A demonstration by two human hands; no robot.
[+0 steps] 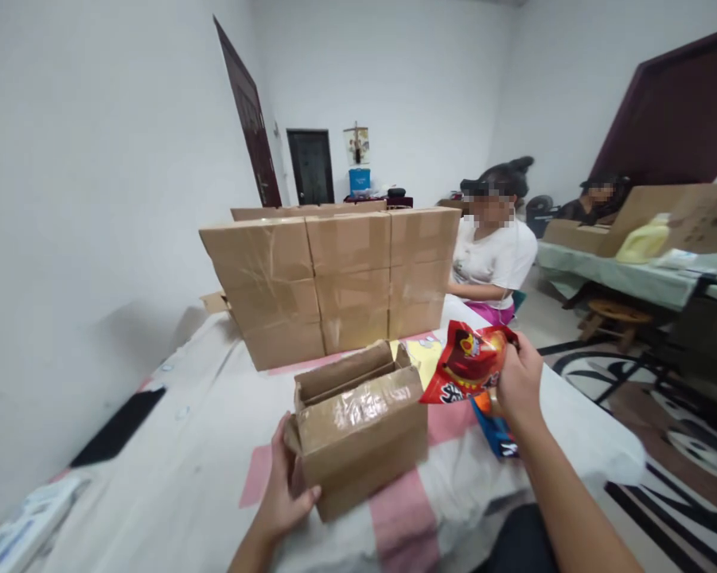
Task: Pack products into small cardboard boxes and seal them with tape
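An open cardboard box (364, 446) with clear tape on its side sits on the cloth-covered table in front of me. My left hand (290, 485) grips its left end, thumb on the near side and fingers around the corner. To the right of the box, my right hand (520, 378) is closed on a red snack packet (469, 362), held up above the table. A blue packet (495, 430) shows just below my right hand; whether that hand touches it I cannot tell. The inside of the box is mostly hidden by its walls.
Behind the box stands a wall of taped cartons (352, 278). A person in a white shirt (492, 255) sits beyond it on the right. Farther right, another table (614, 270) carries a yellow bottle (644, 240) and cardboard. A black item (119, 426) lies at the left.
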